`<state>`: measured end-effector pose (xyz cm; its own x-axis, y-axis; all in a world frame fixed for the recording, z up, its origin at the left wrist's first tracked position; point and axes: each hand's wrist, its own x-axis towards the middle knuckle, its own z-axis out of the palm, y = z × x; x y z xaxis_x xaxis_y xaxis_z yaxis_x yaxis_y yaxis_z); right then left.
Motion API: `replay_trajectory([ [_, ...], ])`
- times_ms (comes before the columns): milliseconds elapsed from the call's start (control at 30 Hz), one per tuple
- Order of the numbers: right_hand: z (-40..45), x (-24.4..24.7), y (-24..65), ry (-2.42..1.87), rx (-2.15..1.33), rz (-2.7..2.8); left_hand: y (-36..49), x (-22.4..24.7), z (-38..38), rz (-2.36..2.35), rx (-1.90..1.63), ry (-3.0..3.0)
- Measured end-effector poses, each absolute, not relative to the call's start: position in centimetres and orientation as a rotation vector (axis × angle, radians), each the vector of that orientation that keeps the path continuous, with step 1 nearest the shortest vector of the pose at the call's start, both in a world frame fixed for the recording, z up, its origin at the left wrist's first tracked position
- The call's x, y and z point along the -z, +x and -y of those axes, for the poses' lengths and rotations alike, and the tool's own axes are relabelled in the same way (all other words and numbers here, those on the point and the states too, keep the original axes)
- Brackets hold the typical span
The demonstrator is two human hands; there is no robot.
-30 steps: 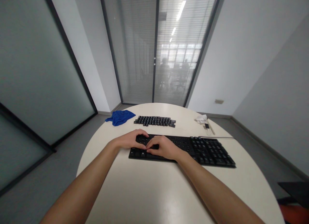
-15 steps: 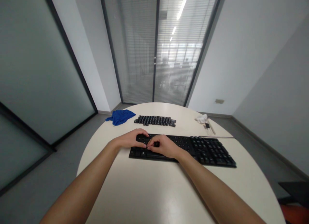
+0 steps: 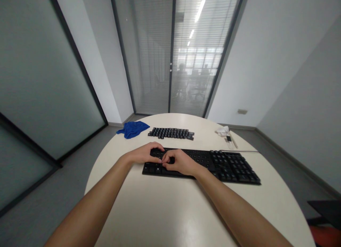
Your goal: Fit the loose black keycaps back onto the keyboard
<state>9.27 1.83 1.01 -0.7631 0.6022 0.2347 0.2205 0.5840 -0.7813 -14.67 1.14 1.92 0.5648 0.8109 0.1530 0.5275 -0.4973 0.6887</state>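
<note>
A black keyboard (image 3: pixel 237 165) lies on the round table, its left and middle part largely without keycaps and its right part with keys on. Over its left end rests my left hand (image 3: pixel 145 153), thumb and fingers apart on the keyboard's surface. My right hand (image 3: pixel 179 161) is beside it, fingertips pinched together close to the left thumb; whatever is between them is too small to make out. Behind the keyboard, loose black keycaps (image 3: pixel 172 133) sit in rows.
A blue cloth (image 3: pixel 133 129) lies at the table's back left. At the back right are a crumpled white tissue (image 3: pixel 222 131) and a thin pale tool (image 3: pixel 233 140). A cable runs right from the keyboard. The white table (image 3: pixel 149 211) has a curved edge.
</note>
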Motion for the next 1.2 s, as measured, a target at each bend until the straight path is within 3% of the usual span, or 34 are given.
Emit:
replay_trajectory([
  [267,-1.8,-1.4,9.3,-0.629,-0.986,2.383,-14.7,-1.7,-1.2,-1.070,-0.610,2.229],
  [467,-2.0,-1.7,9.5,-0.683,-1.205,2.265,-14.7,-1.4,-1.2,-1.100,-0.581,2.221],
  [667,-2.1,-2.2,9.7,-0.745,-0.945,2.432,-14.2,-1.6,-0.7,-1.222,-0.500,2.139],
  [1200,-0.9,-4.0,9.1,-0.954,-0.819,2.503,-14.1,-1.6,-0.8,-1.346,-0.379,2.129],
])
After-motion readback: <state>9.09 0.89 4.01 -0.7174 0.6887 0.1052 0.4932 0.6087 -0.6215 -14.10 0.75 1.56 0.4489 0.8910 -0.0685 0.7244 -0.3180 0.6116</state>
